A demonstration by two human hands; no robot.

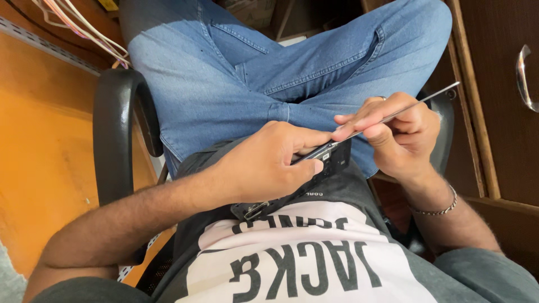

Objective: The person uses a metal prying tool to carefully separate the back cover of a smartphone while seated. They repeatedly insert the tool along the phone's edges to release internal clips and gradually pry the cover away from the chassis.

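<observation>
Closest to the camera is the grey and white shirt with big dark lettering, and right above its hem sits the action. The left hand is wrapped around a small black phone-like device, thumb along the near edge and fingers curled under it, so it's held over the lap rather than on any worktop. Can't tell exactly what the device is since most of it is hidden under the hand.

The right hand pinches a thin metal pry tool between thumb and fingertips, pen-style, with the tip meeting the device's upper edge by the left thumb. There's a chain bracelet on that wrist.

My read: the device looks light and rigid but probably fragile along its edge, so gripping it by the long sides like this seems sensible. The tool looks stiff, skinny and likely slippery, so holding it low near the tip gives the most control.

Further out are blue jeans, the black chair armrest on the left, the orange floor, some loose cables up top, and a dark wooden drawer with a metal handle on the right.
</observation>
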